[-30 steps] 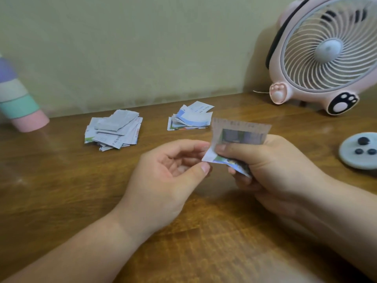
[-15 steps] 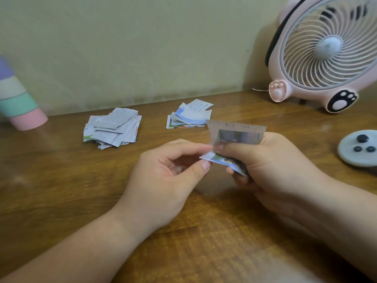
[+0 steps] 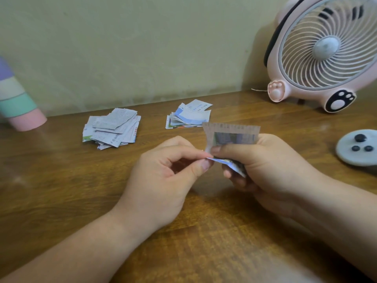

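My right hand (image 3: 263,168) grips a small bundle of paper slips (image 3: 232,135) above the wooden table (image 3: 61,180). One pale slip with a grey picture stands upright out of the bundle. A blue-edged slip (image 3: 230,164) sticks out low toward the left. My left hand (image 3: 163,180) pinches the corner of that slip between thumb and forefinger. Two piles of slips lie farther back: a grey-white pile (image 3: 112,128) on the left and a blue-and-white pile (image 3: 188,116) to its right.
A pink fan with paw feet (image 3: 326,54) stands at the back right against the wall. A round grey disc with dark buttons (image 3: 359,147) lies at the right edge. A striped pastel cylinder (image 3: 16,99) stands at the far left.
My left thumb and forefinger have closed on the corner of the low blue-edged slip. The right hand and its bundle have stayed almost in place.
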{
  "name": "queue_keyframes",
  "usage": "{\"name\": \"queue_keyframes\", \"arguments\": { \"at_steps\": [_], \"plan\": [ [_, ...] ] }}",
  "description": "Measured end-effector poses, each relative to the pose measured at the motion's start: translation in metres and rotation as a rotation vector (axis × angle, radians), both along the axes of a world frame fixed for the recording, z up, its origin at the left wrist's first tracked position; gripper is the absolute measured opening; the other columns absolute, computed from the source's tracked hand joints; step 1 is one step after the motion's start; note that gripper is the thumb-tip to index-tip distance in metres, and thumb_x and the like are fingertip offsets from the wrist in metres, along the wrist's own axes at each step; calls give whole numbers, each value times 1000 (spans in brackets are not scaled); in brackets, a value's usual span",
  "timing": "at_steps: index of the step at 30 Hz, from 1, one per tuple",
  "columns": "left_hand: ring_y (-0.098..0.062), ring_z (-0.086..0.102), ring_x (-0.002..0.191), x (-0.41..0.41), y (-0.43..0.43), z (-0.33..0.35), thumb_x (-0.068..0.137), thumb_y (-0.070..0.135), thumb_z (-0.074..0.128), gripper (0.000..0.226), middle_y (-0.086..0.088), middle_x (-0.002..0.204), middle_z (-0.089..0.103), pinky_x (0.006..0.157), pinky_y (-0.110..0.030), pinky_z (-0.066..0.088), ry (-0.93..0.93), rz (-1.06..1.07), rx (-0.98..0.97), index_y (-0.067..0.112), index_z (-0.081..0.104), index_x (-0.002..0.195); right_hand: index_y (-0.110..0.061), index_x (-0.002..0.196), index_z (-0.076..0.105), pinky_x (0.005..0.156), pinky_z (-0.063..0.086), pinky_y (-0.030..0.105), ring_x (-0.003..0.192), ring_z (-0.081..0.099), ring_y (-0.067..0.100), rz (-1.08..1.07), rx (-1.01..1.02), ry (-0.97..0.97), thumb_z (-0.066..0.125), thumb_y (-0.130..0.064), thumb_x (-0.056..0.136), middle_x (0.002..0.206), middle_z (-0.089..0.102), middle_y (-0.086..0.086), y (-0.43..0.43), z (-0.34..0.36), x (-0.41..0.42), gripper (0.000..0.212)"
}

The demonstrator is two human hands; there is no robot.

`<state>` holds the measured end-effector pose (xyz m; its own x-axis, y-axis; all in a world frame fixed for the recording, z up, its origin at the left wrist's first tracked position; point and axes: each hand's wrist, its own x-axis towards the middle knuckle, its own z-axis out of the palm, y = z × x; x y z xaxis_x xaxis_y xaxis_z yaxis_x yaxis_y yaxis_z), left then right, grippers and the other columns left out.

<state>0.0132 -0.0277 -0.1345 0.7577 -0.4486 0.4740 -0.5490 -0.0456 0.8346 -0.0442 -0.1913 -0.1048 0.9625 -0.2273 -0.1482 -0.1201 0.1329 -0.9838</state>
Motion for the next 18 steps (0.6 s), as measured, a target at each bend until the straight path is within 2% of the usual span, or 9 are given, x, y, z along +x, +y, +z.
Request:
{"name": "queue_keyframes", "arguments": {
  "at_steps": [3,4,6,8,10,12,14,16,18],
  "plan": [
    [-15,62,75,0,1,2,81,19,74,6,7,79,63,69,-22,46,-28,10,47,24,78,82,-15,85,71,40,33,21,44,46,16,-36,-197,-19,78,-27,81,63,65,9,-10,-2,5,15],
    [-13,60,74,0,1,3,81,20,74,4,6,77,63,69,-22,46,-11,-2,48,21,77,80,-20,96,69,46,39,25,51,53,17,-80,-318,-63,80,-39,76,75,70,8,-15,-4,7,29],
    [-14,59,73,-1,2,5,81,23,74,7,4,75,62,70,-25,46,52,-25,42,18,75,77,-29,117,60,67,49,32,79,64,13,-205,-650,-237,78,-54,71,99,69,-1,-23,-4,8,56],
    [-10,57,67,-2,2,6,86,19,76,13,8,69,63,68,-22,46,165,-37,14,16,72,73,-20,128,55,89,50,36,105,60,13,-274,-991,-529,75,-48,79,113,62,-3,-28,2,4,59],
    [-7,53,63,-2,1,7,90,14,74,17,11,64,63,66,-21,45,289,-38,-5,15,71,73,-9,121,62,97,46,40,111,58,22,-210,-1196,-772,72,-39,87,116,61,4,-30,8,-3,47],
    [-9,54,64,-1,2,7,88,20,73,14,5,66,65,65,-21,45,369,-66,-34,15,72,75,-9,109,68,91,48,36,104,61,23,-48,-1195,-825,72,-37,89,108,65,3,-29,8,-4,35],
    [-11,56,67,-2,2,7,86,20,69,9,3,69,66,66,-21,47,385,-105,-29,15,74,79,-17,104,71,80,51,33,94,65,14,58,-1135,-731,72,-40,87,98,68,-7,-27,0,-2,29],
    [-11,55,69,-3,1,7,92,7,69,11,7,70,65,68,-21,47,376,-118,1,12,75,85,-27,102,72,75,52,30,89,66,5,82,-1114,-627,71,-44,85,93,69,-18,-26,-6,0,25],
    [-10,53,68,-2,3,8,92,2,66,15,8,72,66,67,-20,47,370,-97,8,11,76,87,-33,103,72,76,50,23,91,66,1,64,-1083,-571,72,-47,83,94,70,-23,-28,-9,2,25]
  ]
}}
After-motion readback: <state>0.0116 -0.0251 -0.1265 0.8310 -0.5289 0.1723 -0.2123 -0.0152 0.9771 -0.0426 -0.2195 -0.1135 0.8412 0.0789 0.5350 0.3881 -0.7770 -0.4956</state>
